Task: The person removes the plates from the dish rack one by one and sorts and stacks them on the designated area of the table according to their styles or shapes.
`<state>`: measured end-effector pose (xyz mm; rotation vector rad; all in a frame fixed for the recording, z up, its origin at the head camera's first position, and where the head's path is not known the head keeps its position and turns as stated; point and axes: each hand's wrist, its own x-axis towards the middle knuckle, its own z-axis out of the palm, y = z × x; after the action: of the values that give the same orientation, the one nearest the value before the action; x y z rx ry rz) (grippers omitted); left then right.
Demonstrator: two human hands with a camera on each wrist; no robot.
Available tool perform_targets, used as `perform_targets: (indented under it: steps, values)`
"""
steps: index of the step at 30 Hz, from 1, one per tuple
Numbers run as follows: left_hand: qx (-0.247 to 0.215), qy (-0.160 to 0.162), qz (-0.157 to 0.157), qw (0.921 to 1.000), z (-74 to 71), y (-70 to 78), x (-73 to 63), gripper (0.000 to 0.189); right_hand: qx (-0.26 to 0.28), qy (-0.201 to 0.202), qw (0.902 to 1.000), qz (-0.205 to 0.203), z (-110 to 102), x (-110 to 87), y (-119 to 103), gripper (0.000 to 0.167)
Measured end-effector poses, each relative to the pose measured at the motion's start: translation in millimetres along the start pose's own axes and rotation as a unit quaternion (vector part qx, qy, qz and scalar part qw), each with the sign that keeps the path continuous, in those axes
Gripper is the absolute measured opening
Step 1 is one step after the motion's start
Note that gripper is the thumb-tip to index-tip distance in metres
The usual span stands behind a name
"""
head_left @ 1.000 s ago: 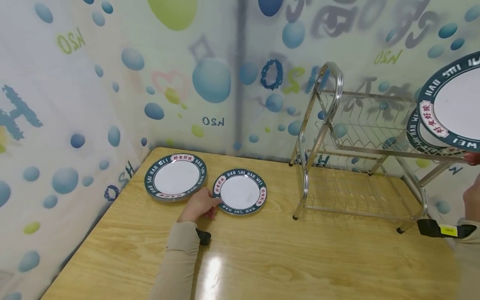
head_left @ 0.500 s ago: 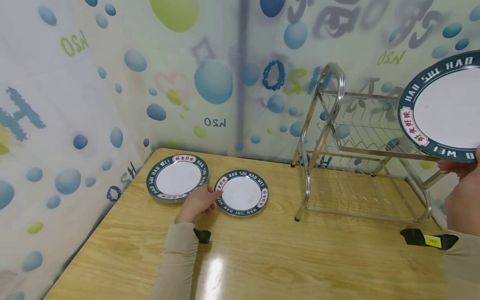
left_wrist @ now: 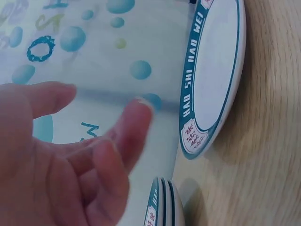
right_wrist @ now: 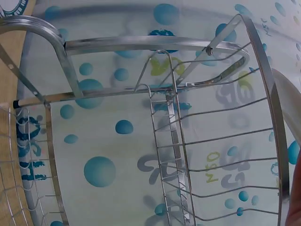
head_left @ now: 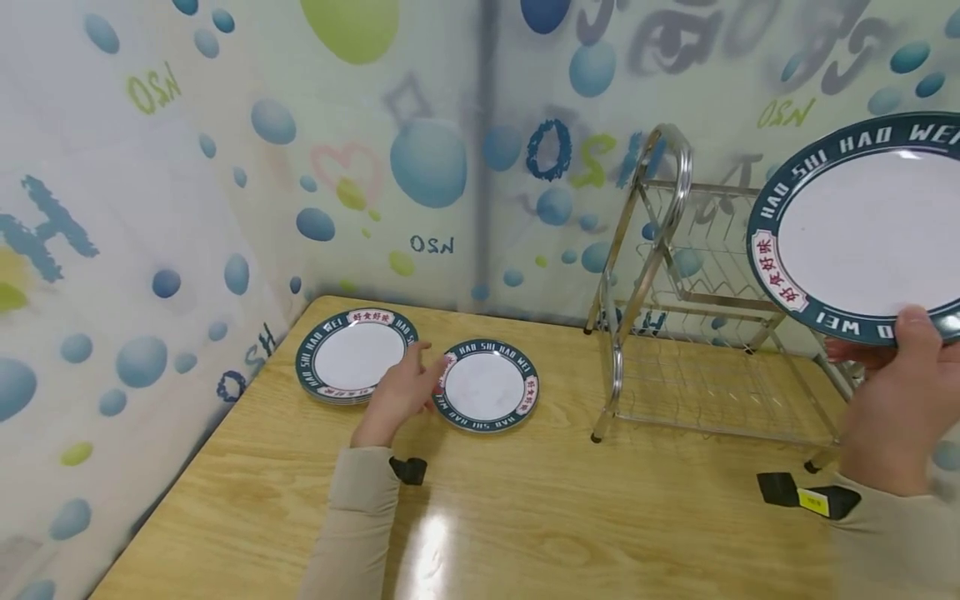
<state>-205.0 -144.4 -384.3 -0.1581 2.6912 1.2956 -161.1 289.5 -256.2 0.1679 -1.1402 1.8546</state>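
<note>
A large white plate (head_left: 870, 237) with a dark green lettered rim is held tilted in the air by my right hand (head_left: 896, 404), thumb over its near rim. It covers part of the metal dish rack (head_left: 678, 300). My left hand (head_left: 397, 392) is held with fingers spread between a stack of similar plates (head_left: 356, 354) and a smaller plate (head_left: 487, 385) lying on the table. In the left wrist view the left hand (left_wrist: 80, 155) holds nothing, and its fingers are apart from the small plate (left_wrist: 214, 70) and the stack (left_wrist: 164, 205).
The two-tier rack's wire shelves (right_wrist: 225, 146) fill much of the right wrist view. It stands on the wooden table (head_left: 570, 508) near the back wall. A bubble-patterned covering (head_left: 330, 142) hangs on the walls behind and to the left.
My right hand has brought the large plate leftward, further into view. My left hand's fingers have lifted from beside the small plate's rim and spread. The small plate stays on the table.
</note>
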Motion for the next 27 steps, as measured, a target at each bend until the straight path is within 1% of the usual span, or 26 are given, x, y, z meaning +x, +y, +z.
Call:
perform_targets:
  steps: [1, 2, 3, 5, 8, 11, 15, 18, 22, 25, 27]
  values:
    - [-0.002, 0.012, 0.008, 0.9999, -0.1, 0.8, 0.1, 0.075, 0.013, 0.004, 0.9999, -0.004, 13.3, -11.3, -8.5, 0.011]
    - [-0.005, 0.024, 0.016, 0.9996, -0.2, 1.6, 0.2, 0.074, 0.021, 0.014, 0.9997, -0.005, 20.4, -16.4, -11.4, 0.01]
    - [-0.01, 0.035, 0.024, 0.999, -0.5, 2.3, 0.4, 0.072, 0.023, 0.009, 0.9997, -0.009, 22.5, -19.2, -11.5, 0.012]
    - [-0.025, 0.051, 0.038, 0.9977, -1.2, 3.5, 0.6, 0.068, 0.02, -0.003, 0.9997, -0.012, 19.6, -20.4, -6.9, 0.018]
    - [-0.044, 0.066, 0.042, 0.996, -2.2, 4.6, 0.6, 0.064, 0.008, -0.019, 0.9997, -0.016, 9.6, -20.9, 2.6, 0.024]
    - [-0.059, 0.072, 0.038, 0.9949, -3.1, 6.0, 0.0, 0.063, -0.008, -0.023, 0.9996, -0.013, 4.7, -26.0, 5.5, 0.027]
    - [-0.068, 0.072, 0.043, 0.9942, -4.7, 8.8, -1.6, 0.066, 0.014, -0.007, 0.9998, -0.01, 7.3, -33.6, 4.2, 0.025]
    - [-0.074, 0.072, 0.053, 0.9932, -5.7, 11.3, -3.5, 0.068, 0.017, -0.01, 0.9992, -0.035, 8.3, -38.9, 5.4, 0.025]
    - [-0.082, 0.075, 0.066, 0.9916, -7.1, 14.8, -6.6, 0.065, -0.001, -0.027, 0.997, -0.072, 7.8, -47.7, 9.3, 0.026]
    - [-0.082, 0.075, 0.071, 0.9913, -8.3, 17.0, -8.9, 0.065, -0.003, -0.028, 0.997, -0.072, 8.4, -53.9, 11.1, 0.027]
    - [-0.083, 0.073, 0.074, 0.9911, -9.1, 18.1, -10.2, 0.068, 0.014, -0.025, 0.9977, -0.062, 9.8, -57.1, 11.4, 0.027]
